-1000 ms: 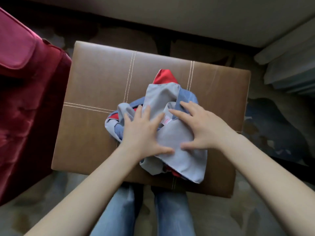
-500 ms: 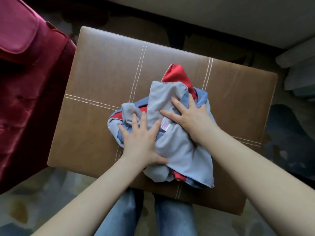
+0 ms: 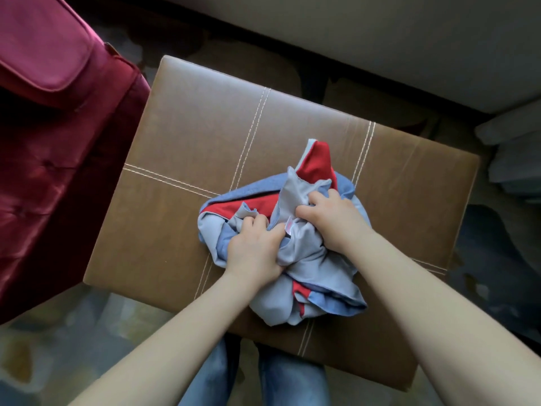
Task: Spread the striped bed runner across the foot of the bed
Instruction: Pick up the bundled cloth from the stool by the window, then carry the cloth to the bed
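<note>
Atop ottoman (image 3: 205, 136), bed runner (image 3: 316, 276) (armchair (image 3: 58, 142) at left)

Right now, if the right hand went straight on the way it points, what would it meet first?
The cloth itself: the right hand grips it and points up-left in the picture, into the red fold. Past that, probably the bare top of the footstool, though depth is unclear.

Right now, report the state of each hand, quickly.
Left hand: closed, gripping the crumpled bed runner.
Right hand: closed, also gripping the bed runner.
</note>
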{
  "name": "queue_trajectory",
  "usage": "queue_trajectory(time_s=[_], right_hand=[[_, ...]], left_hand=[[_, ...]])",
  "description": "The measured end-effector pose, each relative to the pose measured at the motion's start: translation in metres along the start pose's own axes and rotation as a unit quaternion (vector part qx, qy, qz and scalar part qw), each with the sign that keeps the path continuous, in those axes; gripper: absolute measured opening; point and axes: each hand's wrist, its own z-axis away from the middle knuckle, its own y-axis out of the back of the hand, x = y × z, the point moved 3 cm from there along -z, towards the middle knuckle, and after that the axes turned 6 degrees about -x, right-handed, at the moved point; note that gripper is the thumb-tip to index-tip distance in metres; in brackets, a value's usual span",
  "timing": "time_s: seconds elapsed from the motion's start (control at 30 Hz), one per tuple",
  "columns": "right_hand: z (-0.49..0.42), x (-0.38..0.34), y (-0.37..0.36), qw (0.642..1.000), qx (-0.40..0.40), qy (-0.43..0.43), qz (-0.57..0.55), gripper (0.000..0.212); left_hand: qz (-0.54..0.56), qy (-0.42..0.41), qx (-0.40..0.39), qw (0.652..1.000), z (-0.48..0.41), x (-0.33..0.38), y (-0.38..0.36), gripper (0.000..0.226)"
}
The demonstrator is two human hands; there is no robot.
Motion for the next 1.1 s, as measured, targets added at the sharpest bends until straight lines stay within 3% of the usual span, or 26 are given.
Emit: queue_trajectory(time_s=[0.13, 0.33, 0.8, 1.1], right_hand=[[0.025, -0.006, 0.019, 0.999, 0.012, -0.013, -0.03, 0.024], [0.052, -0.016, 0.05, 0.994, 0.058, -0.048, -0.081, 0.034], [0.207, -0.016, 0.269, 0.973, 0.218, -0.064, -0.033, 0.04], [0.326, -0.031, 0.421, 0.936, 0.343, -0.076, 0.013, 0.046]], left_hand=[[-0.029, -0.026, -0.015, 0.999, 0.015, 0.004, 0.029, 0.038], [-0.087, -0.081, -0.006, 0.993, 0.022, -0.005, 0.085, 0.037], [-0.132, -0.15, 0.176, 0.964, 0.108, 0.058, 0.319, 0.031], [-0.191, -0.169, 0.305, 0.918, 0.19, 0.103, 0.49, 0.04]])
